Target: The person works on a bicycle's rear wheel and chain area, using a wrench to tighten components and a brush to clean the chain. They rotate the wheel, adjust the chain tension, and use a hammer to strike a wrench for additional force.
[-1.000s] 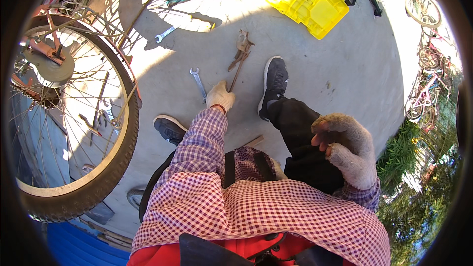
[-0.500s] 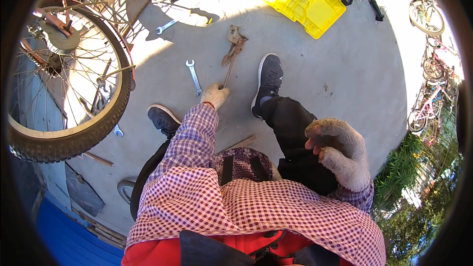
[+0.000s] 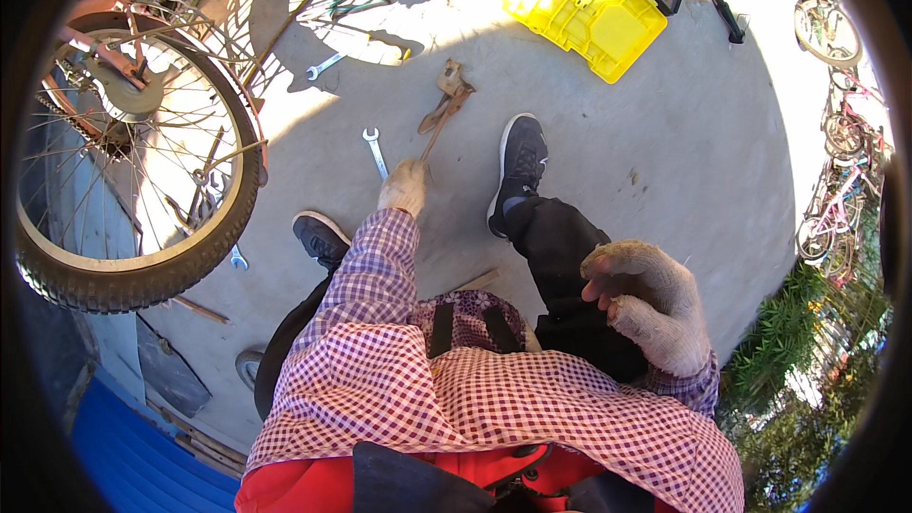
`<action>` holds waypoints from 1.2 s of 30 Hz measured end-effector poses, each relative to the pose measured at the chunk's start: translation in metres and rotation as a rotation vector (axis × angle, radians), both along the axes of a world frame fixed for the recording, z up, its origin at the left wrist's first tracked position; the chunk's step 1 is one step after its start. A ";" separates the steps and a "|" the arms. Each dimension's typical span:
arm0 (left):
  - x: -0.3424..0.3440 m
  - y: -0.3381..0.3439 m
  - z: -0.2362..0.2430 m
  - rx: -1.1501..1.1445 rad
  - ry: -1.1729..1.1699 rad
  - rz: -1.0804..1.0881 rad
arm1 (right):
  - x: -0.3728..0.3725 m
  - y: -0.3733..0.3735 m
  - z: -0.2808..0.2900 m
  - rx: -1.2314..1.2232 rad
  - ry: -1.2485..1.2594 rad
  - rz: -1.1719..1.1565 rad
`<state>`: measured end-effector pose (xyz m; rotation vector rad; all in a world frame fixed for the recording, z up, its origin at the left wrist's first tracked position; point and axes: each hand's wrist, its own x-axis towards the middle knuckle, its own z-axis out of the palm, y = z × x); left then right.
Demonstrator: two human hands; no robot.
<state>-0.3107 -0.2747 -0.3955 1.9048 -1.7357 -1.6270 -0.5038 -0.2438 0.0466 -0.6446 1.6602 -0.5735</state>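
My left hand (image 3: 405,188), in a pale work glove, is closed round the near end of a thin rod. The rod runs up to a rusty, bracket-like metal part (image 3: 450,100) just above the floor or on it; I cannot tell which. Just left of that hand lies an open-end wrench (image 3: 375,150), its near end hidden behind the glove. My right hand (image 3: 655,299), in a worn, dirty glove with bare fingertips, hovers by my right knee. Its fingers are bent, the thumb stands apart, and nothing shows between them.
A bicycle wheel (image 3: 228,218) with a thick tyre stands at the left. More wrenches (image 3: 325,66) and green-handled pliers (image 3: 356,0) lie farther off. A yellow tool case (image 3: 608,33) is spread at the far side. Bicycles (image 3: 828,33) line the right, above green plants (image 3: 774,318).
My left hand has swung a little left and now covers the wrench's near end. The rod tilts more. My right hand keeps its bent shape. The whole view has shifted slightly.
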 end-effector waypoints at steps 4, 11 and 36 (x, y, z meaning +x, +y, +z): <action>0.005 0.006 -0.007 0.129 -0.010 0.002 | 0.002 -0.007 0.002 0.064 0.002 0.020; 0.005 -0.001 -0.008 0.012 -0.098 -0.237 | 0.002 -0.033 0.010 0.040 0.003 0.108; 0.014 0.014 -0.033 0.412 -0.082 -0.287 | -0.180 -0.207 -0.127 -0.368 0.795 -0.019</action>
